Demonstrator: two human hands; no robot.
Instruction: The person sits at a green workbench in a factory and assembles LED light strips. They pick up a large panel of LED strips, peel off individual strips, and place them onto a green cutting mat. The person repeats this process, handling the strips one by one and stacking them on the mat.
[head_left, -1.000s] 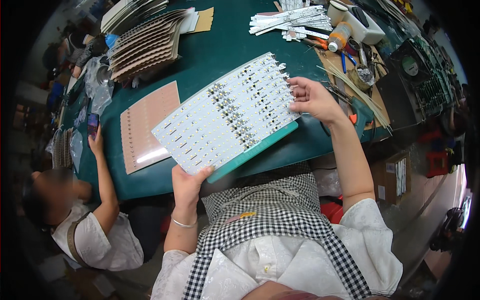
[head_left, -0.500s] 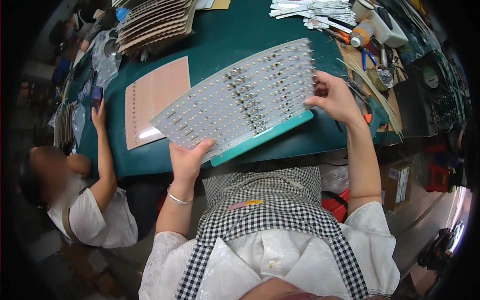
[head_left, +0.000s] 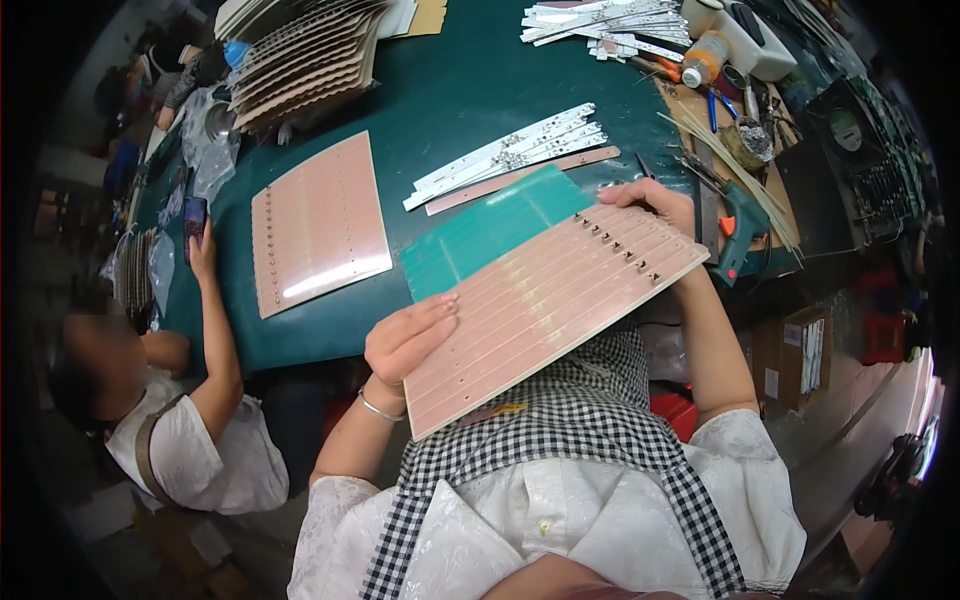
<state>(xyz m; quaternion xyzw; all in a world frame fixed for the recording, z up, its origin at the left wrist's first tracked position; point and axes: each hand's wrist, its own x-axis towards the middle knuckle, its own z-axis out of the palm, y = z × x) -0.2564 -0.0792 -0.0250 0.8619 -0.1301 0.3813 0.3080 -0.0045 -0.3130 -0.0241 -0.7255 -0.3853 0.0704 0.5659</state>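
Pink and scored into long strips, the panel (head_left: 555,315) is held tilted over the near edge of the green desk (head_left: 450,90), its lower corner above the checked apron (head_left: 560,440). The left hand (head_left: 408,340) lies on the panel's near left edge, fingers curled over the face and thumb hidden beneath, grasping it. The right hand (head_left: 655,200) has the far corner, fingers clenched on the edge by the row of small connectors (head_left: 615,245).

Done well, I'd say this wants a grip by the edges only and both hands level, so the scored lines don't snap unevenly, and it should be lowered flat onto the teal mat (head_left: 490,230) rather than dropped on a corner.

Counting: one panel in hand, one more pink panel (head_left: 318,222) lying flat to the left, one teal mat, one loose bundle of white strips (head_left: 510,155) with a single pink strip beside it, and a fanned stack of panels (head_left: 300,60) at the far left, too many to count. A seated person's hand (head_left: 203,255) holds one phone (head_left: 194,215).
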